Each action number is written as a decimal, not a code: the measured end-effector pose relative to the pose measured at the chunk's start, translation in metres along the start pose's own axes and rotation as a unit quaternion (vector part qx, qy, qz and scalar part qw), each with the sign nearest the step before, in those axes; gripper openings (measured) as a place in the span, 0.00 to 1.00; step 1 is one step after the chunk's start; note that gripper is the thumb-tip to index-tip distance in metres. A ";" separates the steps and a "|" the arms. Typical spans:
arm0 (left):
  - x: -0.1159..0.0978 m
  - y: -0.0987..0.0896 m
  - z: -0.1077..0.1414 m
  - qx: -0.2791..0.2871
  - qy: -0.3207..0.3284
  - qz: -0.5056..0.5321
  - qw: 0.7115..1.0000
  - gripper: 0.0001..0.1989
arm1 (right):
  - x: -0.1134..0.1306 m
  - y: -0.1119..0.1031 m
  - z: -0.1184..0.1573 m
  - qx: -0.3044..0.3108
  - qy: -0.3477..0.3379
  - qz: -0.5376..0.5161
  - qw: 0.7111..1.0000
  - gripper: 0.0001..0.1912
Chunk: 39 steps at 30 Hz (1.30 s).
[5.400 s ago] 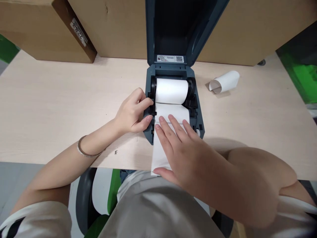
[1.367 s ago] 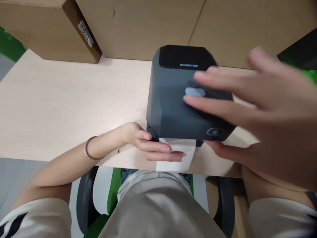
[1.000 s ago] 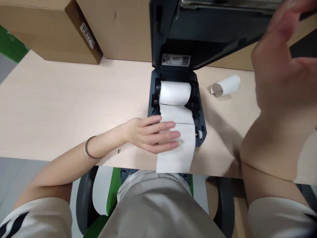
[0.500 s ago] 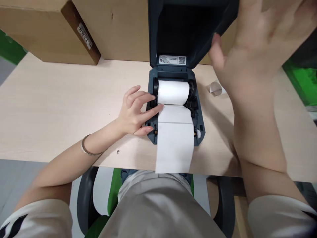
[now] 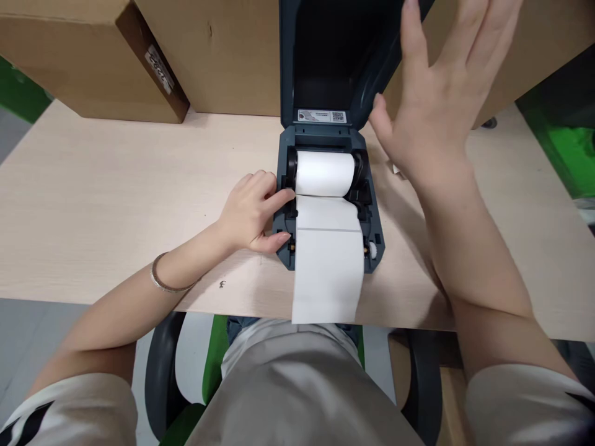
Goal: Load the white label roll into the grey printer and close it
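A dark blue-grey label printer (image 5: 284,260) stands at the table's front edge with its lid (image 5: 287,62) raised. Inside sits a white label roll (image 5: 325,173), and its label strip (image 5: 328,272) runs forward over the front and past the table edge. My left hand (image 5: 251,214) rests against the printer's left side. Its index fingertip reaches the strip's left edge beside the roll, the thumb lies apart lower down, and the other fingers are bent. My right hand (image 5: 441,93) is up by the lid's right edge, fingers spread and holding nothing; contact with the lid is unclear.
Behind the printer stands a large cardboard box (image 5: 232,62), and another carton (image 5: 65,68) with a white tag is at the left. A small pale curl (image 5: 398,171) lies right of the printer, partly behind my right wrist. A green container (image 5: 574,155) is at the far right.
My right hand has moved left and down, away from the camera, and the lid's angle has shifted slightly. My left index finger has drawn back left, with the other fingers bent more.
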<state>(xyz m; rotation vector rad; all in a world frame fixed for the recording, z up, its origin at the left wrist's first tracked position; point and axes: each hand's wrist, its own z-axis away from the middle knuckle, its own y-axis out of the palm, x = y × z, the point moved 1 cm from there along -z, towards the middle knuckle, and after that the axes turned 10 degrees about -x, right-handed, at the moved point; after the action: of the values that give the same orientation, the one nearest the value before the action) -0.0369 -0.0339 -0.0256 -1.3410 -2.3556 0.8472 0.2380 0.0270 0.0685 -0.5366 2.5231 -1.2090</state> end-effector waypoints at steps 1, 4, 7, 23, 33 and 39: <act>-0.001 0.000 0.000 -0.013 0.009 -0.003 1.000 0.38 | 0.004 0.001 0.001 -0.033 -0.004 0.024 0.999 0.40; -0.003 -0.001 -0.001 -0.045 0.049 -0.012 0.998 0.33 | 0.020 0.004 0.001 -0.035 -0.030 0.048 0.998 0.32; -0.006 -0.001 -0.001 -0.052 0.089 -0.013 0.995 0.28 | 0.033 0.005 0.000 0.051 -0.064 -0.014 0.997 0.32; -0.002 0.005 0.000 0.051 -0.102 0.101 0.988 0.41 | 0.049 0.024 0.012 0.206 -0.080 -0.091 0.971 0.35; 0.000 0.005 0.000 0.052 -0.086 0.112 0.989 0.36 | 0.045 0.000 0.005 0.107 -0.092 -0.066 0.988 0.31; 0.001 0.006 0.001 0.055 -0.090 0.103 0.989 0.38 | 0.004 -0.034 0.001 -0.053 0.026 -0.232 0.971 0.44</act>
<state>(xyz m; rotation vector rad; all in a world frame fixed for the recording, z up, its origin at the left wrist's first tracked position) -0.0338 -0.0304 -0.0302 -1.5394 -2.2865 1.1865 0.2423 0.0046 0.0945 -1.1885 2.5998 -1.2469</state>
